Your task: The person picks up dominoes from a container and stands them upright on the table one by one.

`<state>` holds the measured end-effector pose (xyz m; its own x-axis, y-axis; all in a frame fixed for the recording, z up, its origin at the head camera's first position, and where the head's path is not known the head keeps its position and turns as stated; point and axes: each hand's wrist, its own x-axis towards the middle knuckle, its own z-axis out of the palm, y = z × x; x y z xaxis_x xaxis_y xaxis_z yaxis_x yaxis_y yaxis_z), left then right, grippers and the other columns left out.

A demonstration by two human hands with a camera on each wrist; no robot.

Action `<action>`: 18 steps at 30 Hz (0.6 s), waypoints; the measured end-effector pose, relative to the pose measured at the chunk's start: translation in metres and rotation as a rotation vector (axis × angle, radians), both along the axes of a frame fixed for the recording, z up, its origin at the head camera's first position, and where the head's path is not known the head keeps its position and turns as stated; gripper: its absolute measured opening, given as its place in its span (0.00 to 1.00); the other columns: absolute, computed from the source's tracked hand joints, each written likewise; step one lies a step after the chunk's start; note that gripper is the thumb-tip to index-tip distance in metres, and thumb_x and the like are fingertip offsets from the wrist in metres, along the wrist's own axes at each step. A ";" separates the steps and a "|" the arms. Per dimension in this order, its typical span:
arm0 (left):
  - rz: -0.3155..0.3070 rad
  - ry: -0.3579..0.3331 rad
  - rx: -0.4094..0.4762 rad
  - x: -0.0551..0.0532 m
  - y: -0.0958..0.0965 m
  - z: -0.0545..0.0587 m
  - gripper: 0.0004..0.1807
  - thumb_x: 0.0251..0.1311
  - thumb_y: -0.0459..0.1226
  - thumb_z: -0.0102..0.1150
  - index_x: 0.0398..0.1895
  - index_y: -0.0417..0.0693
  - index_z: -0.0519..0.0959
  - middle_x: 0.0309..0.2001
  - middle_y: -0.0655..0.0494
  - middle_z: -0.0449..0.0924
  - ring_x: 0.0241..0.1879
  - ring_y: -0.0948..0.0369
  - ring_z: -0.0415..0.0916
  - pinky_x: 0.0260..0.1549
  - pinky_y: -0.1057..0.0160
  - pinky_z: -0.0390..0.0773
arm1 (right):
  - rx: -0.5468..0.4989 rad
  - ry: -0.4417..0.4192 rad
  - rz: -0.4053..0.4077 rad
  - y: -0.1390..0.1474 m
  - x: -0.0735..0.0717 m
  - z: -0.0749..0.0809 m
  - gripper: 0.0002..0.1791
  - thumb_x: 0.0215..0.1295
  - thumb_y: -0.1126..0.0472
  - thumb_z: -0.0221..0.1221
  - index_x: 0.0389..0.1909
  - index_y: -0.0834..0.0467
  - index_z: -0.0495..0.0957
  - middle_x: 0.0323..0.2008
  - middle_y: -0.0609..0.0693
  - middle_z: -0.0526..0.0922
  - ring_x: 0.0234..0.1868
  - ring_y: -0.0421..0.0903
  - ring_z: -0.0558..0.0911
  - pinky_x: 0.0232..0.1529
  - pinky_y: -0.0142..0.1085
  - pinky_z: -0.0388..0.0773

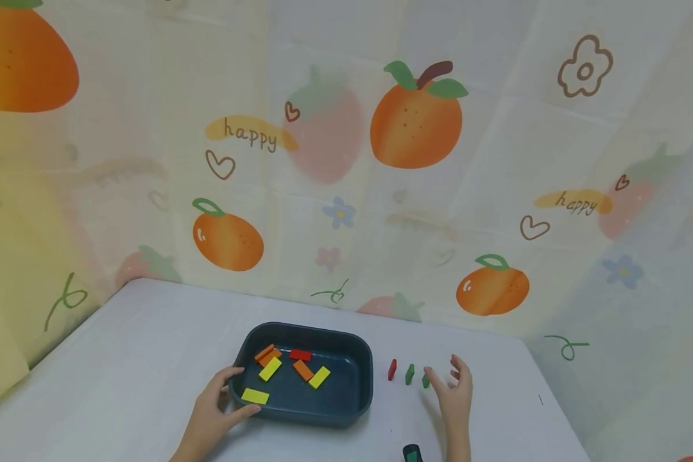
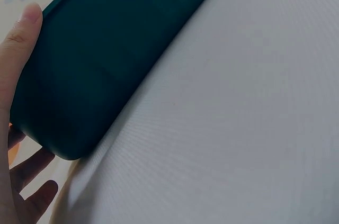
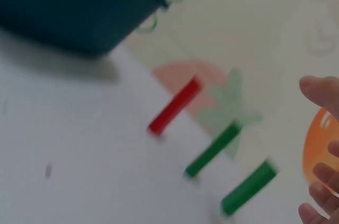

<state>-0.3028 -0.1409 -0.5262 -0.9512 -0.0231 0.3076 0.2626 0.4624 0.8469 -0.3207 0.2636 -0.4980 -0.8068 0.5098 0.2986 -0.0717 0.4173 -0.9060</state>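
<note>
My left hand (image 1: 210,401) grips the near left corner of a dark teal basin (image 1: 300,401), thumb on its front wall and fingers at the left side. Inside lie several flat domino blocks: yellow (image 1: 319,377), orange (image 1: 303,370) and red (image 1: 300,355). Right of the basin, a red domino (image 1: 392,370) and two green dominoes, one in the middle (image 1: 409,374) and one at the right end (image 3: 249,188), stand upright in a row. Beside the right-end green one is my right hand (image 1: 456,394), fingers spread and apart from it in the right wrist view, holding nothing.
A white-covered table (image 1: 138,359) carries everything. Behind it hangs a fruit-printed curtain (image 1: 346,224), which also runs along the sides. A small dark object with a green face (image 1: 412,453) lies at the front edge of view, near my right forearm.
</note>
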 end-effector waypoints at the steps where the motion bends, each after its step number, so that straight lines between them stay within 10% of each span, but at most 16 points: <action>1: -0.001 0.001 0.000 0.000 0.000 0.000 0.38 0.36 0.47 0.72 0.52 0.43 0.68 0.55 0.39 0.66 0.50 0.43 0.67 0.44 0.46 0.72 | 0.009 0.040 -0.002 0.001 -0.004 -0.002 0.35 0.52 0.57 0.65 0.58 0.65 0.62 0.52 0.61 0.66 0.50 0.54 0.63 0.47 0.43 0.65; 9: 0.001 0.016 -0.007 0.000 0.001 -0.001 0.37 0.36 0.47 0.72 0.51 0.43 0.68 0.54 0.40 0.67 0.49 0.44 0.68 0.43 0.47 0.73 | 0.089 0.279 0.227 -0.056 -0.009 0.027 0.19 0.53 0.62 0.63 0.46 0.62 0.73 0.42 0.55 0.77 0.43 0.51 0.73 0.41 0.36 0.73; 18: 0.019 0.023 0.003 -0.001 0.000 -0.003 0.37 0.34 0.46 0.73 0.51 0.45 0.70 0.53 0.40 0.69 0.47 0.45 0.70 0.42 0.48 0.74 | 0.116 0.133 0.517 -0.121 -0.015 0.030 0.19 0.54 0.66 0.62 0.46 0.65 0.72 0.43 0.58 0.76 0.44 0.51 0.75 0.44 0.46 0.74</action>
<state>-0.3036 -0.1413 -0.5290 -0.9432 -0.0422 0.3296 0.2734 0.4649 0.8421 -0.3360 0.1423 -0.4681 -0.8949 0.0143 0.4461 -0.4050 0.3943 -0.8249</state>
